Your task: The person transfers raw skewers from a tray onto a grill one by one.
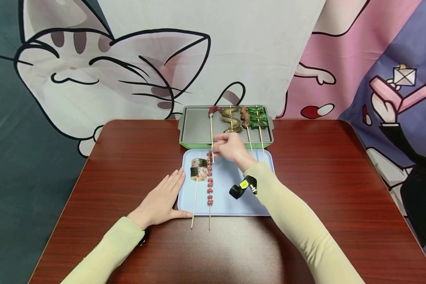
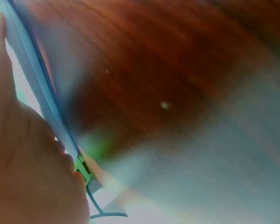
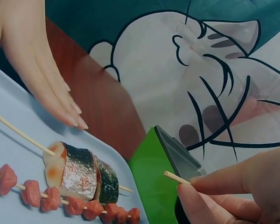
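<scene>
My right hand (image 1: 230, 146) pinches the wooden stick of a skewer with a dark red curled piece (image 1: 214, 110) at its far end. That piece lies over the grey pan (image 1: 195, 128) with green sides. In the right wrist view, thumb and finger hold the stick's blunt end (image 3: 176, 178). My left hand (image 1: 161, 199) lies with straight fingers along the left edge of the light blue tray (image 1: 230, 207). On the tray are a fish-chunk skewer (image 1: 198, 172) with dark skin and a skewer of small red meat pieces (image 1: 210, 184). The left wrist view is blurred.
In the pan lie a skewer of curled brownish-green pieces (image 1: 231, 121), a brown meat skewer (image 1: 245, 117) and a green pepper skewer (image 1: 258, 118), with sticks of the latter two reaching over the tray. Pan and tray stand on a brown wooden table (image 1: 323, 165), before a cartoon cloth.
</scene>
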`<state>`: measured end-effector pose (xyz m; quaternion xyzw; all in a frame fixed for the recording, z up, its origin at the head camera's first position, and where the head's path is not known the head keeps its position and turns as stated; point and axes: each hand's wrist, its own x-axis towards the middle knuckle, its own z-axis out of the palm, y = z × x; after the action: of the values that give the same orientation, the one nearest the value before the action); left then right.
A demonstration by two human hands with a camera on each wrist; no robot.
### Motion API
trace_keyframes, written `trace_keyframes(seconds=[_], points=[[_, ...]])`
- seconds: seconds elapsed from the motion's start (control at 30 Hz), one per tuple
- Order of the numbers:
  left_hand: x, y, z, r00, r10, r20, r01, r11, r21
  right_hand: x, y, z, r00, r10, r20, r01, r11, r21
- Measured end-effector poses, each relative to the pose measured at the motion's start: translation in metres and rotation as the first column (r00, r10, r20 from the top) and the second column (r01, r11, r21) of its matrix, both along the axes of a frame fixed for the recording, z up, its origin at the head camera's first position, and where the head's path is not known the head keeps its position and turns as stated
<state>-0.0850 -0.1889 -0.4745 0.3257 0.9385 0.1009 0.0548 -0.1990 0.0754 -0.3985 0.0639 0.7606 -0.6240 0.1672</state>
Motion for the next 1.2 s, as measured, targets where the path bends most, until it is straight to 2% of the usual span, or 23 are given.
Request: trace_keyframes(seconds=[0.3,0.6,0.73,0.87,1.03,1.2], points=[[0.000,0.001,-0.001,1.000,-0.006,-0.008,0.006,1.000,0.004,0.001,-0.003,-0.003,1.000,-0.008,0.000,0.008,1.000,0.007],[0.001,0.000,-0.002,1.000,-0.011,-0.026,0.011,0.999,0.030,0.007,0.004,-0.001,0.998,0.005,-0.064,-0.002,0.999,0.044],[0.000,-0.001,-0.007,0.999,-0.019,-0.050,0.021,0.999,0.038,0.013,0.011,0.010,0.994,-0.002,-0.108,0.005,1.000,0.025],[0.000,-0.001,-0.009,0.998,-0.024,-0.056,0.027,0.999,0.047,0.020,0.019,0.027,0.988,-0.006,-0.156,0.001,1.000,-0.031],[0.000,-0.002,-0.010,0.998,-0.026,-0.058,0.029,0.998,0.049,0.034,0.028,0.047,0.984,0.009,-0.180,-0.030,0.993,-0.117],[0.000,-0.001,-0.007,0.999,-0.017,-0.049,0.018,0.999,0.035,0.054,0.036,0.055,0.978,0.060,-0.201,-0.088,0.987,-0.134]])
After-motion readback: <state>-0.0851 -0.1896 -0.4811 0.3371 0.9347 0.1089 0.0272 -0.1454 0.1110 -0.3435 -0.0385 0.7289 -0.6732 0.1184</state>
